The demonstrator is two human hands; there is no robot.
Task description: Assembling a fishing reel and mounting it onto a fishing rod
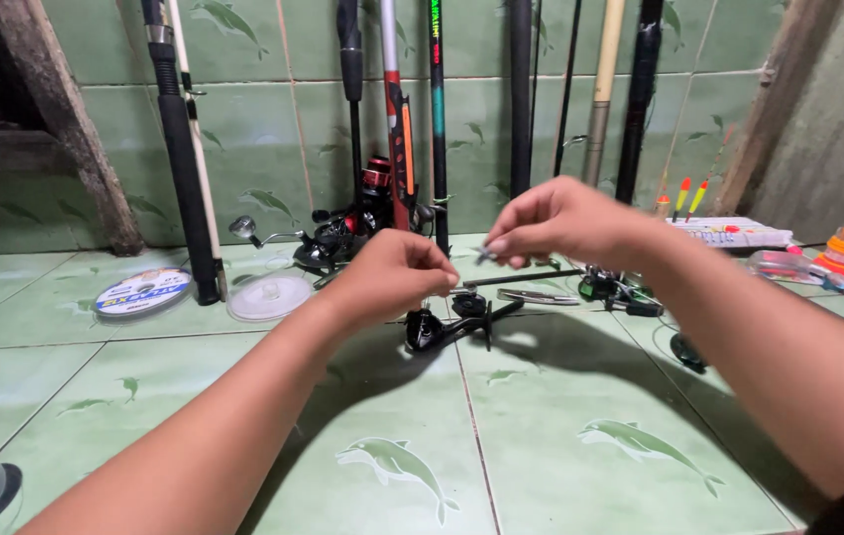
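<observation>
From my remote feed, above a green tiled floor (561,466) strewn with line spools (144,293) and reels (342,233), the left hand (392,272) pinches shut, apparently on fine line I cannot make out. The right hand (556,220) nips a small metal piece (484,255) between them. Best practice, I judge: keep both pinches firm and hands close.

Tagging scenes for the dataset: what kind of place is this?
Probably a home corner or shed used for fishing gear: green tiled floor and wall, fishing rods leaning upright, spinning reels and a line spool on the floor. Both hands pinch something small, too tiny to identify.
</observation>
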